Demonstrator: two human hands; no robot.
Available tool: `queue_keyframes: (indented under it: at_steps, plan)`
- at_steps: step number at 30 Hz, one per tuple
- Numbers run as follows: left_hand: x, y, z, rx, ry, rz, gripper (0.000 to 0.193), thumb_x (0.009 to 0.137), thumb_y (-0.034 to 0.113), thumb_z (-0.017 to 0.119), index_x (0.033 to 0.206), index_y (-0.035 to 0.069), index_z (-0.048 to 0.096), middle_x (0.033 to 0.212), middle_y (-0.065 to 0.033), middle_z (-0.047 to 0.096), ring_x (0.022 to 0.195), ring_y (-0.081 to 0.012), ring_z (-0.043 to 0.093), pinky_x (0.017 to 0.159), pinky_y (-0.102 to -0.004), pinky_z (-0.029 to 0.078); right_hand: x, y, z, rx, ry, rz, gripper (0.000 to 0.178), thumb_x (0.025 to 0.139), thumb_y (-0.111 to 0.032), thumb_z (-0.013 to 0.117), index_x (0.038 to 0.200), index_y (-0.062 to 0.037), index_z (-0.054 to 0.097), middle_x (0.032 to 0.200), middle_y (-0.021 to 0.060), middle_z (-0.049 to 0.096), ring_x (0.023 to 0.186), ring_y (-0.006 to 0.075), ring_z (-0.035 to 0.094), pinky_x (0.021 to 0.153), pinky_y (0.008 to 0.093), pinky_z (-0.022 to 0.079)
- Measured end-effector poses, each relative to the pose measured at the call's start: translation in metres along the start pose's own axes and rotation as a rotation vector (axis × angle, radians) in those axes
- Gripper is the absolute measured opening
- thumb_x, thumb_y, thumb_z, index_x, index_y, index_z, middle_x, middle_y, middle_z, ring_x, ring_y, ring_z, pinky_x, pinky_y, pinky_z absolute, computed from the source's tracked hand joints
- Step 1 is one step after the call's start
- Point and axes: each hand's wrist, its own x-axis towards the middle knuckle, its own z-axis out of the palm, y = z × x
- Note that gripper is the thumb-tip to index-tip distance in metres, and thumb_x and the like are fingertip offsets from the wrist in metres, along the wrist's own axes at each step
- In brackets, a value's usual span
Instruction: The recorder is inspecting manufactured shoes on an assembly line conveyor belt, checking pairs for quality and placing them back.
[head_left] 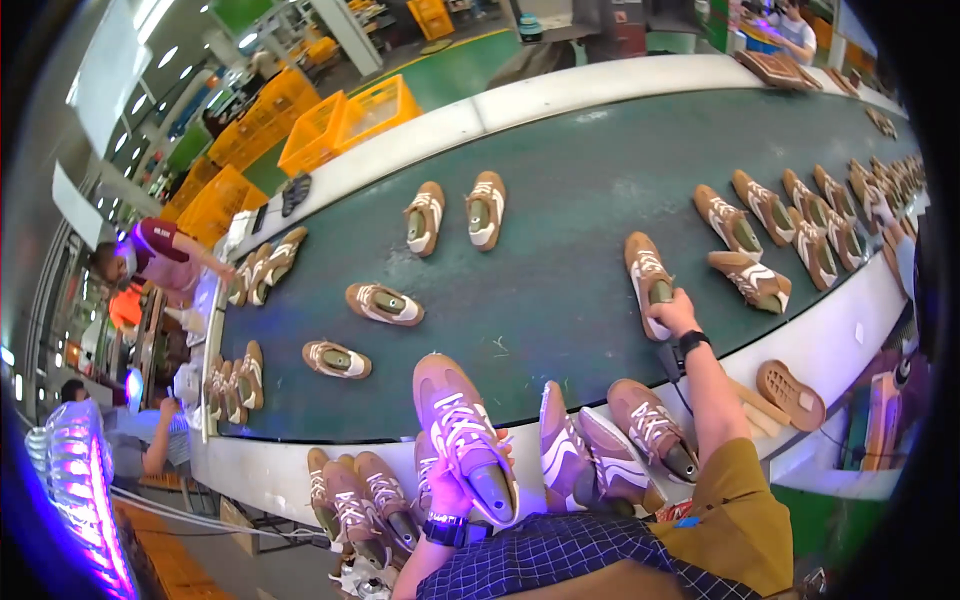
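In my left hand (453, 490) is a brown sneaker (450, 400) with white laces and a green insert in its opening, held close to me with its toe pointing away. My right arm reaches out over the green conveyor belt (520, 300). There my right hand (674, 316) grips the heel end of a second sneaker (646, 262), whose toe also points away from me. Whether that shoe rests fully on the belt I cannot tell. Between my arms, several sneakers (612, 455) lean together on the near white ledge, one upright (652, 425) among them.
More sneakers (370, 495) stand left of my left hand. Others lie on the belt, a pair (486, 212) at its far side and many (765, 205) at right. A loose sole (790, 393) lies on the right ledge. Co-workers (165, 255) stand at left. Yellow crates (375, 110) sit beyond the belt.
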Motion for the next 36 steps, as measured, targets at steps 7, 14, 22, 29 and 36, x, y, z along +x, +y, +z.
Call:
queue_keyframes:
  at_steps: [7, 14, 22, 29, 36]
  plan:
    - [0.007, 0.007, 0.023, 0.085, -0.134, -0.016, 0.091, 0.074, 0.049, 0.064, 0.14, 0.0, 0.024, 0.136, -0.0268, 0.036, 0.118, -0.0426, 0.046, 0.095, -0.0511, 0.043, -0.11, -0.033, -0.017, 1.065, -0.573, -0.008, 0.041, 0.071, -0.003, 0.061, 0.111, 0.0004, 0.053, 0.101, 0.0095, 0.063, 0.086, 0.0204, 0.063, 0.075, 0.0338, 0.052]
    - [-0.004, 0.003, 0.035, 0.04, -0.275, -0.106, 0.103, 0.063, 0.047, 0.072, 0.141, 0.0, 0.022, 0.14, -0.0253, 0.031, 0.121, -0.0431, 0.042, 0.094, -0.0539, 0.043, -0.282, -0.094, -0.008, 1.122, -0.78, 0.086, 0.072, 0.059, -0.008, 0.06, 0.129, -0.0007, 0.042, 0.111, 0.0117, 0.058, 0.099, 0.0259, 0.059, 0.086, 0.0364, 0.049]
    - [-0.041, -0.002, 0.002, -0.246, -0.369, -0.227, 0.091, 0.065, 0.037, 0.068, 0.138, 0.001, 0.028, 0.137, -0.0179, 0.038, 0.117, -0.0374, 0.048, 0.096, -0.0505, 0.043, -0.346, -0.132, -0.003, 0.603, -0.692, -0.385, 0.07, 0.062, -0.017, 0.072, 0.124, -0.0008, 0.043, 0.112, 0.0089, 0.053, 0.103, 0.018, 0.052, 0.091, 0.0316, 0.04]
    - [-0.046, 0.008, -0.013, -0.251, -0.379, -0.119, 0.083, 0.068, 0.034, 0.066, 0.136, 0.001, 0.031, 0.133, -0.0173, 0.042, 0.115, -0.0347, 0.049, 0.096, -0.0482, 0.043, -0.353, -0.152, 0.02, 0.953, -0.605, -0.755, 0.072, 0.065, -0.039, 0.081, 0.112, -0.0005, 0.043, 0.117, 0.0176, 0.051, 0.106, 0.021, 0.053, 0.092, 0.0326, 0.042]
    - [-0.036, -0.001, -0.018, -0.811, -0.752, -0.096, 0.076, 0.07, 0.032, 0.064, 0.133, 0.001, 0.035, 0.129, -0.0168, 0.046, 0.114, -0.032, 0.051, 0.096, -0.0458, 0.044, -0.347, -0.127, 0.036, 1.164, -1.166, 0.039, 0.066, 0.078, -0.025, 0.067, 0.132, -0.002, 0.038, 0.124, 0.0155, 0.052, 0.114, 0.0233, 0.052, 0.099, 0.0382, 0.042]
